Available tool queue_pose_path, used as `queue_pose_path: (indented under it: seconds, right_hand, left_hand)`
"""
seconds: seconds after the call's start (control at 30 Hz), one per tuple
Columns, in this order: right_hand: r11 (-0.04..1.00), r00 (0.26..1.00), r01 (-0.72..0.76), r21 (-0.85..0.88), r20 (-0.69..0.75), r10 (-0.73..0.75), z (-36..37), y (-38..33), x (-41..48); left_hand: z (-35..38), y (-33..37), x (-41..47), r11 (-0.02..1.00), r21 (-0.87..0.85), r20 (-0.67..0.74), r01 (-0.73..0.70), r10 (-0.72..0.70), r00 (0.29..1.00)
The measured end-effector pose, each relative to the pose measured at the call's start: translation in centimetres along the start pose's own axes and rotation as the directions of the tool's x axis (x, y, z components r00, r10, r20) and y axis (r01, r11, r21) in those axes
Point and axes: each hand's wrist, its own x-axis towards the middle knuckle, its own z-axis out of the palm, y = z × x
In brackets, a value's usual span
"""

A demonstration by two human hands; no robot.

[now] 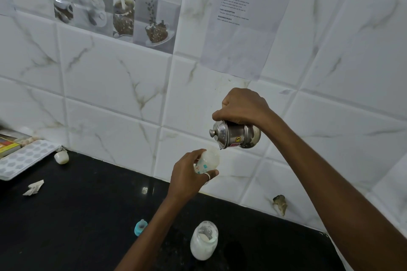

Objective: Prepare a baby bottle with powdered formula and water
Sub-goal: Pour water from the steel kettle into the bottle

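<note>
My right hand's fingers (pixel 217 115) curl tight over a steel pot (pixel 235 134), thumb pressed near its lidded end, the right hand (pixel 243 105) holding it tipped on its side in the air before the tiled wall (pixel 110 86). The pot's knobbed lid points left and its lower rim hangs just above the bottle (pixel 209 159). My left hand's fingers (pixel 211 174) wrap the bottle's lower body, a ring on one of them, the left hand (pixel 187 174) keeping the bottle raised above the counter (pixel 77 215) and tilted, mouth toward the pot. I cannot tell whether anything is pouring.

Below the hands, on the black counter, an open jar (pixel 203 240) with white powder stands near the front edge. Just left of it, partly behind my left forearm, lies a blue cap (pixel 139 226). Well apart at the far left sit a small white cup (pixel 61 157) by the wall, a crumpled scrap (pixel 34 187) and a white tray (pixel 24 158) with rounded hollows. A printed sheet (pixel 246 17) is stuck to the tiles above.
</note>
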Motion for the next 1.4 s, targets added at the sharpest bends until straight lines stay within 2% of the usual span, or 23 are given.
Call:
queue_pose_path:
  seconds: [0.73, 0.9, 1.07, 1.2, 1.4]
  right_hand:
    - [0.996, 0.998, 0.059, -0.072, 0.009, -0.058, 1.2, -1.2, 0.1]
    - [0.997, 0.998, 0.059, -0.042, 0.005, -0.058, 1.2, -0.9, 0.3]
    - [0.99, 1.0, -0.001, 0.138, 0.01, 0.0, 1.2, 1.0, 0.5]
    - [0.94, 0.997, -0.073, 0.332, 0.017, 0.071, 1.2, 2.8, 0.1]
    - [0.682, 0.972, -0.201, 0.703, 0.056, 0.228, 1.8, 5.7, -1.9]
  left_hand:
    - [-0.2, 0.0, 0.1, 1.0, -0.005, 0.001, 0.004, -0.004, 1.0]
    - [-0.4, 0.1, 0.1, 1.0, -0.014, 0.002, 0.011, -0.011, 1.0]
    - [-0.7, 0.0, 0.2, 0.999, -0.033, -0.006, 0.013, -0.013, 1.0]
    - [-0.8, 0.0, 0.3, 0.999, -0.051, -0.002, 0.017, -0.017, 1.0]
    - [-0.7, 0.6, 0.5, 0.997, -0.078, 0.013, 0.009, -0.008, 1.0]
